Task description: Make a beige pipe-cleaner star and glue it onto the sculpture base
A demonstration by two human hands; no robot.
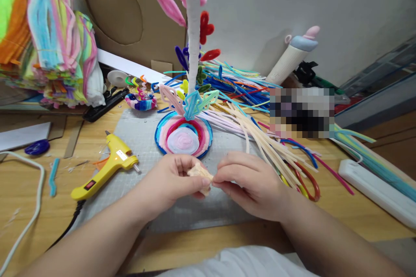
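My left hand [172, 179] is closed around a small cream fuzzy piece [198, 171], which looks like folded pipe cleaner. At its right end, my right hand [250, 181] pinches with thumb and fingertips; the exact spot gripped is partly hidden. Just beyond my hands stands a pipe-cleaner craft with a round base [183, 139] coiled in pink, white and blue. A white wrapped stem [194, 30] rises from it, with pink, red, purple and green flowers and leaves around it. Pastel leaf shapes [191, 103] surround the stem's foot.
A yellow glue gun [110, 164] lies left on the grey cutting mat [130, 127]. Loose pipe cleaners [240, 86] spread behind and right, near scissors [310, 181]. A white power strip [373, 190] lies at right. Bundled pipe cleaners [48, 43] stand back left.
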